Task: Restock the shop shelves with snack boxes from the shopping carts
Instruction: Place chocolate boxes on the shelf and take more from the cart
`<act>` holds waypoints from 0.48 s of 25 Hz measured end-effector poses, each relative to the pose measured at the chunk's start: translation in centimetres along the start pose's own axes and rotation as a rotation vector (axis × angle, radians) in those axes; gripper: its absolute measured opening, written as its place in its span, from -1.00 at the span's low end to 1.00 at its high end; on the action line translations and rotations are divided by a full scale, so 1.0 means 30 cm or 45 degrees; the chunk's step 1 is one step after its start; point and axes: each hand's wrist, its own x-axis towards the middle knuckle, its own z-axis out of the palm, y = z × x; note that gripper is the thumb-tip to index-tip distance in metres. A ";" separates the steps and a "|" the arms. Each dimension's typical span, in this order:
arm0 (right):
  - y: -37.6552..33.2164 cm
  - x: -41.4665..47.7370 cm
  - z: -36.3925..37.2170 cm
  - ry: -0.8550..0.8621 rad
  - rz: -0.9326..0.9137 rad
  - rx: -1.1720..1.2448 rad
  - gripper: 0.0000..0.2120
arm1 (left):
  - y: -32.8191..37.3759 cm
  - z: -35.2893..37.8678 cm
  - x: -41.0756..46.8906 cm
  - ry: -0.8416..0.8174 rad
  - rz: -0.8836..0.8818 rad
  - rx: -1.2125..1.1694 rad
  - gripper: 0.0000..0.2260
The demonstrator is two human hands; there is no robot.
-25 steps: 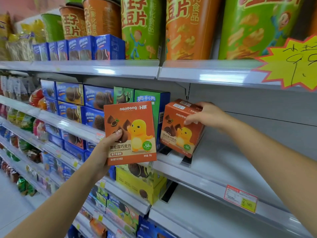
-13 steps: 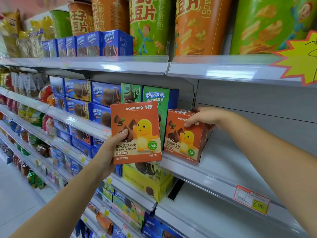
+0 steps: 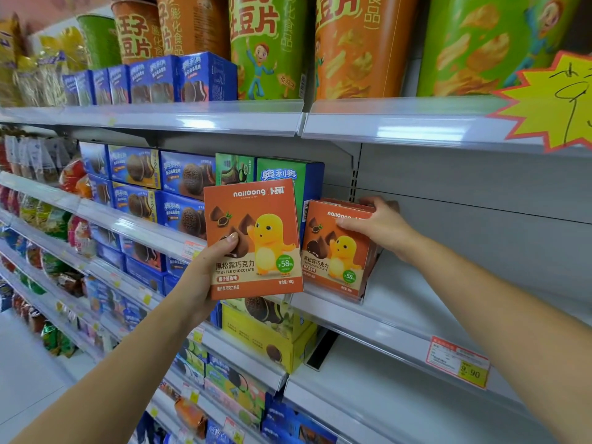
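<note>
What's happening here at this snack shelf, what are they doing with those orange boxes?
A person is stocking a shop shelf with orange truffle chocolate boxes. The right hand grips the top of one box that rests on the middle shelf, just right of a green cookie box. The left hand holds a matching box up in front of the shelf, face out, not yet placed.
</note>
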 end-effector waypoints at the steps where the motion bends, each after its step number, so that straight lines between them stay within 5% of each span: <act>1: 0.017 -0.008 0.006 0.029 -0.017 0.028 -0.12 | -0.004 0.003 0.001 0.003 -0.004 -0.007 -0.76; 7: 0.035 -0.008 -0.022 -0.197 -0.030 0.063 0.02 | 0.006 0.033 -0.008 0.046 -0.012 -0.046 -0.92; 12: 0.070 -0.036 -0.006 -0.187 -0.070 0.108 0.30 | 0.016 0.063 -0.014 -0.019 0.017 0.027 -0.76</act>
